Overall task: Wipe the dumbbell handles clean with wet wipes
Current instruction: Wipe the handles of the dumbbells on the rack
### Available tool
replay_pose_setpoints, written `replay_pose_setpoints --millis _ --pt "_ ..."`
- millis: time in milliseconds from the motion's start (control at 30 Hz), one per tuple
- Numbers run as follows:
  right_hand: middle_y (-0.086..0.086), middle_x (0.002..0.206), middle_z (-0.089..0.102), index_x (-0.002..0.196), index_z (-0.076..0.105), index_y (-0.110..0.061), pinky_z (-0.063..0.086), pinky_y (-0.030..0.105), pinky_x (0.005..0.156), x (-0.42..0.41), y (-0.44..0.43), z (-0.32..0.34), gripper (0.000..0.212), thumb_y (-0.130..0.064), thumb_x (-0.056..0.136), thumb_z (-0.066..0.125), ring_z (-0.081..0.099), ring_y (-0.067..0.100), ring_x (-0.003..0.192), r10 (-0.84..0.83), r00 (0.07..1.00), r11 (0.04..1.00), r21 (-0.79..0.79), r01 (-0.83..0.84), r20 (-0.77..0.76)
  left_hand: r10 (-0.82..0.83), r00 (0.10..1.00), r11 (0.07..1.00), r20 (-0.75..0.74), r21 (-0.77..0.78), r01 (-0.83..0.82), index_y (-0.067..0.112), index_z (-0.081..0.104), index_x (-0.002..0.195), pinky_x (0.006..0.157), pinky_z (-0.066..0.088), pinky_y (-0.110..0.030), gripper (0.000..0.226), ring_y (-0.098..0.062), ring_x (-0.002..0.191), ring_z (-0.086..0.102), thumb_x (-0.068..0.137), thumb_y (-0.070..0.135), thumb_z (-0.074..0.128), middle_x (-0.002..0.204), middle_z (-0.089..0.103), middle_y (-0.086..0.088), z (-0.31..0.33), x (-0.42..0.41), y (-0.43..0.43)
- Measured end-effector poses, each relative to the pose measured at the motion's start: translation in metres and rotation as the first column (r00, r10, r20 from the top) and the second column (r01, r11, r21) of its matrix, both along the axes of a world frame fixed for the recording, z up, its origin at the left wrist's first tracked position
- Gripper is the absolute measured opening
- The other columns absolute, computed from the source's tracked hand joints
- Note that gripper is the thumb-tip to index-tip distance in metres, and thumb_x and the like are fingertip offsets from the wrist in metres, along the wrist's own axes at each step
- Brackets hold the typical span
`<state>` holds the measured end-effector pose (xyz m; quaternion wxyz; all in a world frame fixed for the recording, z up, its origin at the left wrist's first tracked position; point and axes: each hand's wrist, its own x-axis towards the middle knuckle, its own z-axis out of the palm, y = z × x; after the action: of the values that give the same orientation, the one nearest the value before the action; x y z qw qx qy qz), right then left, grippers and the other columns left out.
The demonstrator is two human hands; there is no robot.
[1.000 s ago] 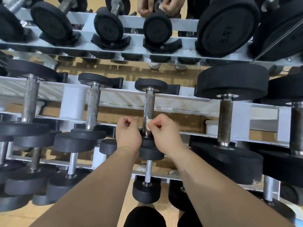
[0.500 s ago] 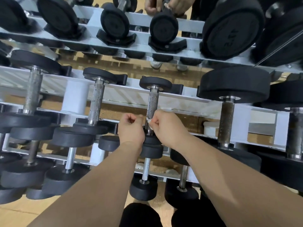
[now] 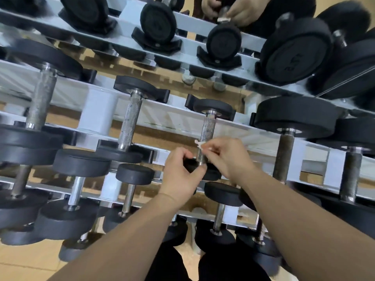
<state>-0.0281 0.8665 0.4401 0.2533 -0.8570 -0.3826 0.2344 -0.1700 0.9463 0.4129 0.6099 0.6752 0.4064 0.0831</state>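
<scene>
Steel, knurled and flecked with dark specks, forms the handle (image 3: 207, 128) of the small dumbbell (image 3: 213, 107). On my head-camera feed it lies on the middle tier of the white rack (image 3: 97, 116), with its far black head seated in a black cradle and the bar running toward me. Polished collars shine at both ends of the knurling.

My right hand (image 3: 229, 157) has its fingers (image 3: 211, 148) pressed together, pinching a white wet wipe (image 3: 199, 144) against the lower part of the handle. My left hand (image 3: 180, 175) is just beside it, fingers curled around the dumbbell's near black head.

Only a crumpled corner of the wipe pokes out to the left of the bar; the rest is buried in the pinch. Both hands cover most of the near head, so I cannot judge its condition.

At the top edge another person's hands (image 3: 233, 11) are cut off by the frame and hold something pale that I cannot identify. The upper-left dumbbells are smeared by blur, and the raised numbers on the large plate (image 3: 292, 59) are too soft to read.
</scene>
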Motion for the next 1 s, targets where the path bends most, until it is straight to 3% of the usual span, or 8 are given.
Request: replay_pose_setpoints --millis 133,267,367,567,700,833,933,1000 --pt "0.001 0.089 0.073 0.096 0.078 -0.019 0.054 0.035 0.078 0.0 0.011 0.007 0.01 -0.022 0.09 0.071 0.068 0.021 0.083 0.158 0.972 0.987 -0.04 -0.153 0.175 0.005 0.999 1.0 -0.046 -0.008 -0.005 0.033 0.048 0.091 0.077 0.044 -0.017 0.046 -0.007 0.09 0.058 0.062 0.048 0.081 0.1 0.059 0.002 -0.001 -0.015 0.004" --pt "-0.004 0.098 0.062 0.112 0.075 -0.024 0.039 0.017 0.083 0.018 0.039 0.004 0.021 -0.028 0.092 0.069 0.056 0.007 0.087 -0.131 0.968 0.99 -0.029 0.141 0.215 0.017 0.995 0.985 -0.096 -0.171 -0.033 0.023 0.05 0.1 0.063 0.042 -0.009 0.049 0.009 0.068 0.056 0.072 0.029 0.089 0.09 0.061 0.006 0.002 -0.019 0.004" --pt "-0.005 0.097 0.062 0.112 0.076 -0.024 0.043 0.018 0.084 0.008 0.037 0.003 0.021 -0.026 0.092 0.068 0.059 0.01 0.089 -0.171 0.963 0.984 -0.02 0.179 0.209 0.043 0.992 0.98 -0.119 -0.186 -0.065 0.023 0.049 0.104 0.066 0.043 -0.015 0.054 0.001 0.078 0.058 0.07 0.032 0.09 0.093 0.061 0.007 0.005 -0.019 0.003" --pt "0.0 0.083 0.064 0.095 0.079 -0.019 0.053 0.035 0.074 -0.007 0.011 0.014 0.011 -0.022 0.09 0.07 0.063 0.023 0.08 0.115 0.955 0.985 -0.156 -0.074 0.274 0.02 0.986 0.999 -0.163 -0.03 -0.025 0.035 0.038 0.09 0.081 0.053 -0.039 0.071 -0.02 0.092 0.057 0.048 0.051 0.093 0.1 0.054 0.003 0.012 -0.001 -0.015" --pt "-0.001 0.095 0.066 0.107 0.077 -0.022 0.044 0.024 0.081 0.026 0.027 0.017 0.018 -0.029 0.093 0.067 0.062 0.017 0.09 -0.031 0.941 0.99 -0.117 0.075 0.337 0.03 0.978 0.998 -0.204 0.065 -0.017 0.025 0.042 0.095 0.081 0.048 -0.033 0.071 -0.019 0.095 0.049 0.054 0.054 0.093 0.1 0.046 0.004 0.019 0.005 -0.026" --pt "-0.003 0.107 0.072 0.113 0.075 -0.023 0.048 0.024 0.093 0.022 0.025 0.013 0.022 -0.029 0.094 0.066 0.064 0.012 0.1 -0.06 0.964 0.99 -0.107 0.09 0.259 0.054 0.998 0.994 -0.03 -0.092 -0.057 0.025 0.043 0.091 0.071 0.042 -0.022 0.049 -0.017 0.082 0.051 0.073 0.035 0.087 0.095 0.052 -0.002 0.006 -0.012 -0.015" --pt "-0.003 0.101 0.076 0.105 0.078 -0.02 0.053 0.029 0.089 0.002 0.003 0.016 0.016 -0.024 0.092 0.069 0.067 0.013 0.095 0.125 0.975 0.985 -0.137 -0.101 0.184 0.087 0.996 0.976 -0.035 -0.199 -0.093 0.039 0.039 0.082 0.068 0.056 -0.048 0.05 -0.032 0.071 0.057 0.063 0.044 0.086 0.092 0.059 -0.017 0.0 -0.014 -0.008" --pt "-0.001 0.096 0.076 0.101 0.079 -0.019 0.054 0.031 0.081 -0.006 -0.007 0.015 0.013 -0.02 0.09 0.071 0.069 0.017 0.09 0.267 0.953 0.957 -0.158 -0.244 0.144 0.096 0.995 0.969 -0.041 -0.224 -0.103 0.042 0.039 0.078 0.063 0.053 -0.064 0.051 -0.046 0.072 0.059 0.056 0.051 0.084 0.091 0.06 -0.021 -0.003 -0.012 -0.009"
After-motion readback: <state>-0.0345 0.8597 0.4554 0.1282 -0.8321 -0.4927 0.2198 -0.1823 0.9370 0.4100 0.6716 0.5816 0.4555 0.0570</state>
